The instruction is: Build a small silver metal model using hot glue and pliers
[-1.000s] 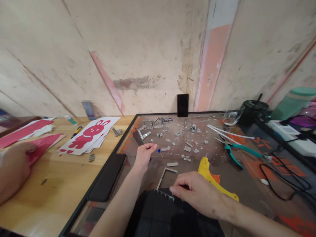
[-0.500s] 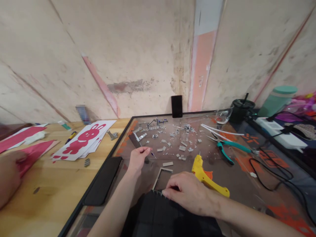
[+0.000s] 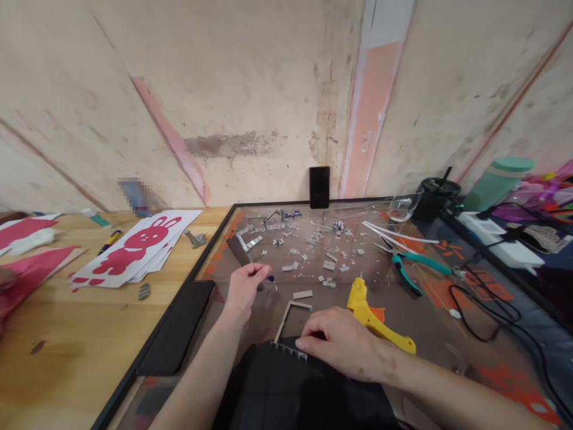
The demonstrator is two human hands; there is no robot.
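My left hand [image 3: 242, 291] is raised over the table, thumb and fingertips pinched on a small blue-headed piece with a thin metal tip [image 3: 273, 281]. My right hand [image 3: 341, 341] rests with curled fingers at the edge of a black surface [image 3: 295, 388] in front of me. Its thumb is beside a jagged silvery strip [image 3: 289, 350]; whether the fingers hold anything is hidden. An angled grey frame [image 3: 283, 321] extends from that strip. Just beyond lies a flat grey bar [image 3: 302, 294]. Right of my right hand lies a yellow glue gun [image 3: 366, 310].
Small grey pieces [image 3: 330, 264] litter the table's middle. Teal-handled pliers [image 3: 405, 269], white strips [image 3: 394, 234] and a black cable [image 3: 481, 304] lie right. A black phone [image 3: 179, 328] and rabbit print [image 3: 138, 248] lie left. Another person's hand [image 3: 6, 278] shows at the left edge.
My right thumb has come away from the jagged strip, showing more of it. My left hand keeps its pinch, shifted slightly left. The other person's hand has drawn back toward the left edge.
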